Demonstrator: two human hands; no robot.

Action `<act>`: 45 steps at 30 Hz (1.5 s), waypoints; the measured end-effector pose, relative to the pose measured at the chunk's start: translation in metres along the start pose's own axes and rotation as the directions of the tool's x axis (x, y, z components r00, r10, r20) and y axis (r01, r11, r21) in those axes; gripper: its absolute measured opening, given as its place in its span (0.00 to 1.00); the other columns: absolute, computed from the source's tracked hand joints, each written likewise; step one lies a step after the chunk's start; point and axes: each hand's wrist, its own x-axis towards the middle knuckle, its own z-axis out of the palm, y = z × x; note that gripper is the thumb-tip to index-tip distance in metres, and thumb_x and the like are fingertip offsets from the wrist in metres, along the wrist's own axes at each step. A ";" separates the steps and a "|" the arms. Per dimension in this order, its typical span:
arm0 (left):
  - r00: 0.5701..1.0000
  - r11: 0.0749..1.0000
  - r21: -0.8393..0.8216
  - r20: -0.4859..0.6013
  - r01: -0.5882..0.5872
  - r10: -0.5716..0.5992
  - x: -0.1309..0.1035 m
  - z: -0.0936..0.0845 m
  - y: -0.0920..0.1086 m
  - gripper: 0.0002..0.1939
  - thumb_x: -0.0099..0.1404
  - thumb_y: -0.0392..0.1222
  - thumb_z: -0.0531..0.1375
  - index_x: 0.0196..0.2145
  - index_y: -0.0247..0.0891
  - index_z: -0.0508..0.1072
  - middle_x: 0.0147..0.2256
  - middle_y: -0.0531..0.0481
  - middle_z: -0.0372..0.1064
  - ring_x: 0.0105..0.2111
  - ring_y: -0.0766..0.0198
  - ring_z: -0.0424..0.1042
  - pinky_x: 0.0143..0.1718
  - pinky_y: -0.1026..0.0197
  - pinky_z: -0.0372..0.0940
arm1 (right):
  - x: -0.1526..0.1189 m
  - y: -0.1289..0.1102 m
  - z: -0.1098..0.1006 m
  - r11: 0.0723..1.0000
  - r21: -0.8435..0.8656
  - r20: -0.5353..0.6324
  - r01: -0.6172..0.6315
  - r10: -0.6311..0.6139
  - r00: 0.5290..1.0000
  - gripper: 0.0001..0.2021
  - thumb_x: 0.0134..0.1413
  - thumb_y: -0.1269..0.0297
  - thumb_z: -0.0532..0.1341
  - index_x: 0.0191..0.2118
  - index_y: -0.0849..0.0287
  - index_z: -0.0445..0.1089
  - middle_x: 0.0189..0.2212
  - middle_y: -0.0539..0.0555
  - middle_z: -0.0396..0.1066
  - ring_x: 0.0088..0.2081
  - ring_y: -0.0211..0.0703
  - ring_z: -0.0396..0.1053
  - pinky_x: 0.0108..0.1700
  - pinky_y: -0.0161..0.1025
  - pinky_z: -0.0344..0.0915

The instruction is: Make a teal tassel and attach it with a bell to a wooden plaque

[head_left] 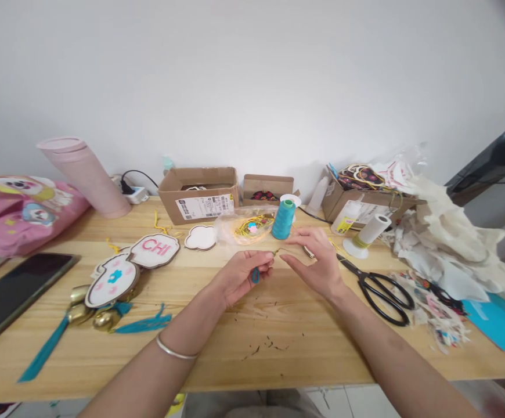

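Note:
My left hand point(248, 270) is closed over the middle of the table. Its thumb and finger pinch a thin olive-yellow cord point(277, 251), whose end sticks out toward the right. A small teal loop of thread point(255, 275) hangs below those fingers. Just to the right is my right hand point(316, 261), fingers and thumb apart beside the cord's free end; whether it touches the cord is unclear. Behind the hands stands a teal thread spool point(283, 219). Black-handled scissors point(381, 293) lie right of my right hand, their blades partly hidden.
Embroidered plaques point(154, 249), brass bells point(107, 318) and a teal tassel point(143, 322) lie left, near a phone point(17, 296). Cardboard boxes point(200, 200) line the wall. Glue bottles point(346, 217), fabric scraps point(457, 220) and blue sheet point(498, 319) are right.

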 end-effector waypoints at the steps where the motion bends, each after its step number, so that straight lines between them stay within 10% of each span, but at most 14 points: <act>1: 0.999 1.000 0.013 -0.029 -0.024 0.024 0.000 0.001 0.000 0.08 0.50 0.38 0.62 0.19 0.31 0.69 0.17 0.56 0.57 0.21 0.75 0.59 0.31 0.67 0.58 | 0.000 -0.002 -0.001 0.997 -0.063 -0.027 0.045 -0.047 0.999 0.06 0.42 0.63 0.62 0.31 0.55 0.69 0.32 0.53 0.67 0.37 0.44 0.62 0.40 0.44 0.57; 18: 0.927 0.911 0.361 -0.231 -0.199 0.295 0.000 0.011 -0.001 0.10 0.46 0.43 0.64 0.27 0.34 0.74 0.23 0.53 0.70 0.25 0.71 0.64 0.30 0.66 0.58 | 0.000 -0.014 0.002 0.905 -0.361 0.041 0.223 -0.223 0.974 0.05 0.48 0.67 0.57 0.25 0.56 0.68 0.24 0.51 0.67 0.28 0.39 0.57 0.31 0.39 0.50; 25: 0.830 0.658 0.696 -0.161 -0.288 0.534 -0.002 0.013 -0.001 0.08 0.49 0.41 0.60 0.27 0.34 0.74 0.27 0.49 0.72 0.29 0.65 0.67 0.32 0.64 0.61 | 0.003 -0.015 -0.002 0.878 -0.381 0.114 0.291 -0.268 0.957 0.08 0.48 0.69 0.56 0.22 0.57 0.67 0.22 0.51 0.67 0.28 0.39 0.57 0.31 0.38 0.51; 33: 0.740 0.291 0.867 0.123 -0.405 0.662 -0.004 0.010 -0.001 0.06 0.53 0.35 0.56 0.26 0.38 0.74 0.26 0.49 0.70 0.27 0.65 0.67 0.31 0.64 0.61 | 0.000 -0.010 0.006 0.994 -0.093 0.092 0.062 -0.054 0.994 0.06 0.44 0.72 0.56 0.21 0.59 0.66 0.22 0.51 0.64 0.28 0.38 0.59 0.30 0.37 0.56; 40: 0.755 0.306 0.867 0.114 -0.393 0.646 -0.004 0.011 0.000 0.06 0.52 0.35 0.57 0.26 0.38 0.74 0.25 0.50 0.70 0.27 0.65 0.67 0.30 0.64 0.60 | 0.001 -0.009 0.006 0.988 -0.112 0.119 0.107 -0.094 0.988 0.07 0.44 0.71 0.56 0.20 0.58 0.66 0.22 0.52 0.65 0.27 0.39 0.59 0.30 0.38 0.55; 45: 0.795 0.421 0.825 0.054 -0.377 0.604 -0.003 0.010 -0.002 0.06 0.52 0.37 0.57 0.25 0.37 0.74 0.26 0.49 0.70 0.27 0.65 0.66 0.30 0.64 0.60 | 0.001 -0.007 0.007 0.978 0.118 0.134 -0.174 0.158 0.978 0.06 0.46 0.69 0.58 0.21 0.58 0.67 0.21 0.51 0.65 0.27 0.37 0.61 0.29 0.36 0.58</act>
